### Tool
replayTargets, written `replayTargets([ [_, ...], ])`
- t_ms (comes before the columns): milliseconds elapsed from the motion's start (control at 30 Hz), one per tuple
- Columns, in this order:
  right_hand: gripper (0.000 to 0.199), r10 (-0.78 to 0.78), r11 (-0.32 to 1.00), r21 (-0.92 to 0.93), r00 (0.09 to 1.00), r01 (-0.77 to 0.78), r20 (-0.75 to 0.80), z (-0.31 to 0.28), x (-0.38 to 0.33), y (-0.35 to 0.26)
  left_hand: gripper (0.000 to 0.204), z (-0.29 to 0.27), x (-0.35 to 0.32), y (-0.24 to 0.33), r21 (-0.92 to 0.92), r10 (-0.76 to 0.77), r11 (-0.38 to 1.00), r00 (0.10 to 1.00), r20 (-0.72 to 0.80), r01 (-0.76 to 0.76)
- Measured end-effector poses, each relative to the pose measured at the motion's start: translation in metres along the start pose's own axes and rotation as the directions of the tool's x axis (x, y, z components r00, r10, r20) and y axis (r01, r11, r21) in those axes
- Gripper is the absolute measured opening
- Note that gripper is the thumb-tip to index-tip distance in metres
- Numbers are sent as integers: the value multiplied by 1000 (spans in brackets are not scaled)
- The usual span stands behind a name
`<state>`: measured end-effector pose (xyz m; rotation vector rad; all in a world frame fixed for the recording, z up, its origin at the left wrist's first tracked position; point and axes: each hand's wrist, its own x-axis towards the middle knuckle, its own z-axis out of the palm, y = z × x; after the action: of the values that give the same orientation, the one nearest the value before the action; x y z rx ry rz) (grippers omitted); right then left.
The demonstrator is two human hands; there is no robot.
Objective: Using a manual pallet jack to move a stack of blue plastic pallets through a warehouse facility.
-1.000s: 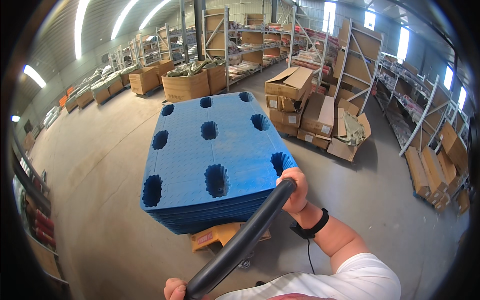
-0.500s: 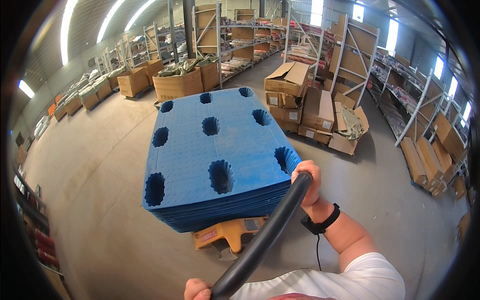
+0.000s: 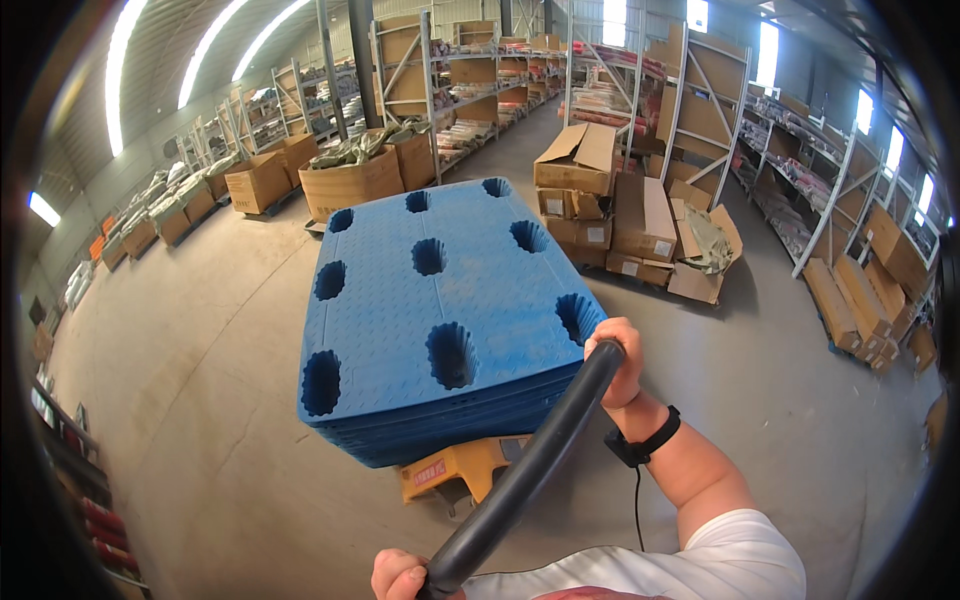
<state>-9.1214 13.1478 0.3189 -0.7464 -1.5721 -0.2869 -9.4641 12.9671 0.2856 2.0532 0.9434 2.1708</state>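
A thick black handlebar [image 3: 522,478] runs slantwise across the lower middle. My right hand [image 3: 617,362] is wrapped round its upper right end, a black band on that wrist. At the lower left end my left hand [image 3: 398,574] grips the same bar, partly cut off by the picture's edge. Beyond the bar stands a stack of blue plastic pallets [image 3: 385,300], its top one patterned and pierced by several ribbed holes. The yellow body of a pallet jack [image 3: 452,470] shows at the stack's near side; its forks are hidden.
Open cardboard boxes [image 3: 350,186] with green cloth stand ahead left. Stacked cartons [image 3: 640,215] sit ahead right before tall metal shelving [image 3: 705,110]. Long cartons [image 3: 845,305] lie far right. Red rolls [image 3: 105,525] are at the lower left edge. Concrete floor [image 3: 215,350] surrounds the stack.
The pallet stack and yellow jack have shifted slightly right in the picture. My left hand shows a little higher. Both hands keep their hold on the bar.
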Motion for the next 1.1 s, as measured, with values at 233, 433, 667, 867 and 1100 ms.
replayTargets([
  [233,25,27,1000,14,999,-26,-47,58,13,21,64,-13,45,-47,79,33,996,985,167,-47],
  [433,23,119,993,-17,993,-119,-27,111,27,37,64,-34,78,-107,188,119,965,945,304,-182],
  [667,26,117,993,3,993,-117,-1,172,63,67,49,-31,108,-165,537,86,827,981,172,-166],
  [867,37,48,995,92,999,-47,-6,216,63,113,49,-6,94,-198,579,-66,815,997,32,35],
  [1100,44,4,988,152,1000,-6,11,289,92,147,50,-12,122,-283,681,-66,725,994,-87,108],
])
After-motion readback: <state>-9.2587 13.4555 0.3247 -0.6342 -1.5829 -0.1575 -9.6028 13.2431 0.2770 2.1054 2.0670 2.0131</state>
